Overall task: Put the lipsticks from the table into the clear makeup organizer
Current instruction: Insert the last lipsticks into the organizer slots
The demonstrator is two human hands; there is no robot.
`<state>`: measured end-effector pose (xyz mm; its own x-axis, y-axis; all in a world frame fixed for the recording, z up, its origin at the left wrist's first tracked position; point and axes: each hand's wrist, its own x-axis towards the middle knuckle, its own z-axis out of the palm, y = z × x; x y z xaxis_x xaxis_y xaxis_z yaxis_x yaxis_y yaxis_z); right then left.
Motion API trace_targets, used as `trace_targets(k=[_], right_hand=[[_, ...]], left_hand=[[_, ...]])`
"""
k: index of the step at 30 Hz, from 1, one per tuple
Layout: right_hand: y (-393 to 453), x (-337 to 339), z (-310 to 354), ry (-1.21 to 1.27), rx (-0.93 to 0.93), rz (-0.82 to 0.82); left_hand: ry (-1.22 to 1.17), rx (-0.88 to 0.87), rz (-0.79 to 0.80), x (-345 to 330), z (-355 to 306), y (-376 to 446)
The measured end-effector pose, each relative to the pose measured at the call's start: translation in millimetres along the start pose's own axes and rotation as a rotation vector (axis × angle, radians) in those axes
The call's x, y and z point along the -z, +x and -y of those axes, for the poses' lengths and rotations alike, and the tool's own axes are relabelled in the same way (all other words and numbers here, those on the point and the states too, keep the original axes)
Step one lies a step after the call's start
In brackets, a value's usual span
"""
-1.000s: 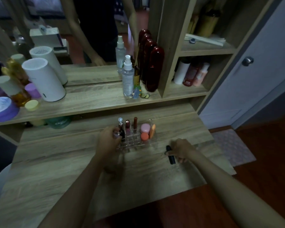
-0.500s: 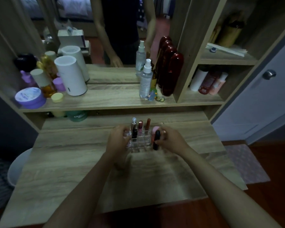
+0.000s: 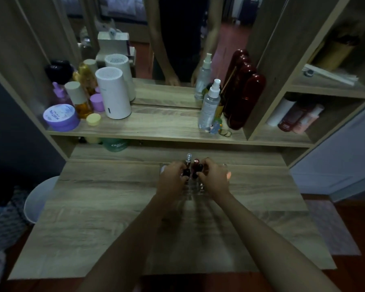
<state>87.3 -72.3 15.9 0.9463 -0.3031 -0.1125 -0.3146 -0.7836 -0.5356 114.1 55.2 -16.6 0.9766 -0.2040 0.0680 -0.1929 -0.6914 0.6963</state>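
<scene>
R hand [image 3: 214, 175] grip on black lipstick [image 3: 199, 170], over clear organizer [image 3: 195, 189]

We stand at a bedroom vanity; a mirror [image 3: 177, 39] rises behind its wooden shelf [image 3: 156, 125]; skincare jars and a spray bottle [image 3: 210, 106] line that shelf; bedding shows reflected above.

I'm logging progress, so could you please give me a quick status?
Left hand steadying clear plastic makeup organizer. Right hand lowering dark lipstick tube into it. Nothing in the way.
</scene>
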Motion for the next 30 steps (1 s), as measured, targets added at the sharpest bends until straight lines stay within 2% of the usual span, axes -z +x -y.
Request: trace_targets(k=[7,25,30], right_hand=[[5,-11,-1,-0.021,0.050,0.046],[3,-25,-10,0.043,0.001,0.006],[2,-18,-12,-0.021,0.019,-0.042]], left_hand=[[-0.050,0.028,-0.002,-2,2,-1],[-0.078,0.055,0.048,-2,8,0],[-0.093,0.031,0.024,1,7,1]])
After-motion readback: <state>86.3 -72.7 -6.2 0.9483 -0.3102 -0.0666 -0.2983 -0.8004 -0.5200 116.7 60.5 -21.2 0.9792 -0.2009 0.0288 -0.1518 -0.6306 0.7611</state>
